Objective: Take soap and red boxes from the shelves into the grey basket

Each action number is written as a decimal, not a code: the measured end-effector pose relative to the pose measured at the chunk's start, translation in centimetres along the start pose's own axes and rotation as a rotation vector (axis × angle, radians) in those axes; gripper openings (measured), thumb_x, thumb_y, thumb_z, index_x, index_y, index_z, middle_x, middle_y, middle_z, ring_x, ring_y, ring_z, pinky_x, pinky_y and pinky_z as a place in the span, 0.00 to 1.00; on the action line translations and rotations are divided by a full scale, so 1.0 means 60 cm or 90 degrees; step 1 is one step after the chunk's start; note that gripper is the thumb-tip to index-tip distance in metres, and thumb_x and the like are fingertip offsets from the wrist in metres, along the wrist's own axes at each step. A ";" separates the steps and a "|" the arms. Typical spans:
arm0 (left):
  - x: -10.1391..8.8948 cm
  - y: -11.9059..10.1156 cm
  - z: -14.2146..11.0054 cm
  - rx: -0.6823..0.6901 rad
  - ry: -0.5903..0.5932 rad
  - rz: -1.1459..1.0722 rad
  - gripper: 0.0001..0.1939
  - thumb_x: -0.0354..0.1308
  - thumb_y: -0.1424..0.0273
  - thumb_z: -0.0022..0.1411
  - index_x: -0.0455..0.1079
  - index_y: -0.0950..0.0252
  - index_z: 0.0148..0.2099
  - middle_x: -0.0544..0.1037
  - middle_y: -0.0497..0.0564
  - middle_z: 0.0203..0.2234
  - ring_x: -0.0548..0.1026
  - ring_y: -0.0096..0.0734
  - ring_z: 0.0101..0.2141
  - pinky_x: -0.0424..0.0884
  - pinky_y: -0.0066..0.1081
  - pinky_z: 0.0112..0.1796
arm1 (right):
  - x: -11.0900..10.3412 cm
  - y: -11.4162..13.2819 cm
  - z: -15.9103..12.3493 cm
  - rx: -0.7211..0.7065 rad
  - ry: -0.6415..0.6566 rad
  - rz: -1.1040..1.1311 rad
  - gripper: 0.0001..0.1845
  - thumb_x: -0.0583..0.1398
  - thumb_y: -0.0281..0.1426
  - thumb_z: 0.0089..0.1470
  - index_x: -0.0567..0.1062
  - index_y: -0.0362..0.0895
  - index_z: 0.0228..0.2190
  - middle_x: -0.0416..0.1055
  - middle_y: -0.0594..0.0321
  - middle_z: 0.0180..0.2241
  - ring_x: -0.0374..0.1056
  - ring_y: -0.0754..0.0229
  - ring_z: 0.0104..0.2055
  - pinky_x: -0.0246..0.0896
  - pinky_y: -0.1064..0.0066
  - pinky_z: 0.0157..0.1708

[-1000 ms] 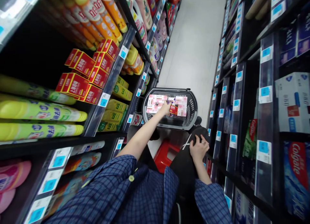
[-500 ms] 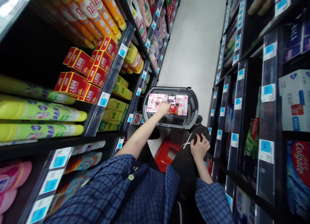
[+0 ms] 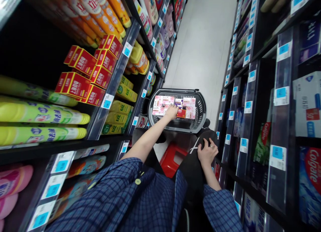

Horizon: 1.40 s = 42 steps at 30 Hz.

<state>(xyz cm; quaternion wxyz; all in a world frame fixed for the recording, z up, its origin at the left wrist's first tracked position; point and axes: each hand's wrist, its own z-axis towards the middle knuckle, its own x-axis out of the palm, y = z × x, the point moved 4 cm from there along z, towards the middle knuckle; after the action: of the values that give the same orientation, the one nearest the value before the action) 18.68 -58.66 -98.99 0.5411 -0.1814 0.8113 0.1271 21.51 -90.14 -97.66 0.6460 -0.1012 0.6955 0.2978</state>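
Note:
My left hand reaches down into a dark grey shopping basket, fingers curled downward among the boxes. What its fingertips hold is hidden under the hand. Pink and white LUX soap boxes lie in rows inside the basket. A small red box lies right beside my left fingers. My right hand rests on my right knee, its fingers spread and holding nothing; a ring shows on one finger.
A red plastic stool stands between my legs. The left shelf carries stacked red boxes, yellow-green bottles and AXE bottles. On the right shelf are Colgate packs. The pale aisle floor stretches ahead.
The view has shifted slightly. My left hand stays over the soap boxes, moved only a little within the basket. The right hand keeps its place on the knee.

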 end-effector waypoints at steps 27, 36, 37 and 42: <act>0.029 0.029 -0.018 0.024 -0.094 -0.015 0.26 0.59 0.74 0.52 0.66 0.65 0.55 0.73 0.58 0.46 0.65 0.50 0.51 0.49 0.56 0.57 | 0.151 0.134 0.289 0.044 0.192 0.212 0.22 0.56 0.32 0.53 0.72 0.30 0.47 0.72 0.39 0.42 0.66 0.46 0.45 0.56 0.60 0.47; 0.017 0.029 -0.023 0.024 -0.079 -0.037 0.26 0.58 0.75 0.52 0.66 0.66 0.55 0.73 0.59 0.46 0.65 0.50 0.51 0.45 0.56 0.58 | 0.146 0.135 0.286 0.032 0.199 0.206 0.22 0.56 0.32 0.55 0.71 0.29 0.47 0.71 0.38 0.43 0.65 0.48 0.44 0.55 0.62 0.47; 0.016 0.029 -0.023 0.023 -0.073 -0.039 0.26 0.58 0.75 0.52 0.66 0.67 0.55 0.73 0.60 0.46 0.64 0.51 0.52 0.45 0.56 0.58 | 0.146 0.135 0.285 0.032 0.200 0.203 0.22 0.56 0.32 0.55 0.71 0.28 0.47 0.71 0.38 0.43 0.65 0.48 0.44 0.55 0.62 0.47; 0.013 0.021 -0.021 0.006 -0.041 -0.053 0.33 0.62 0.72 0.50 0.62 0.66 0.59 0.71 0.62 0.50 0.62 0.52 0.55 0.43 0.55 0.59 | 0.140 0.141 0.287 0.040 0.209 0.190 0.23 0.55 0.33 0.55 0.71 0.29 0.47 0.71 0.38 0.42 0.65 0.49 0.43 0.56 0.62 0.45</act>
<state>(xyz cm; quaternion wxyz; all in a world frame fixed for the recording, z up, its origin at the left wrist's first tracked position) 16.82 -58.14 -99.23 0.5725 -0.2083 0.7859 0.1061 30.31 -71.94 -103.11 0.4760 -0.0239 0.8075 0.3474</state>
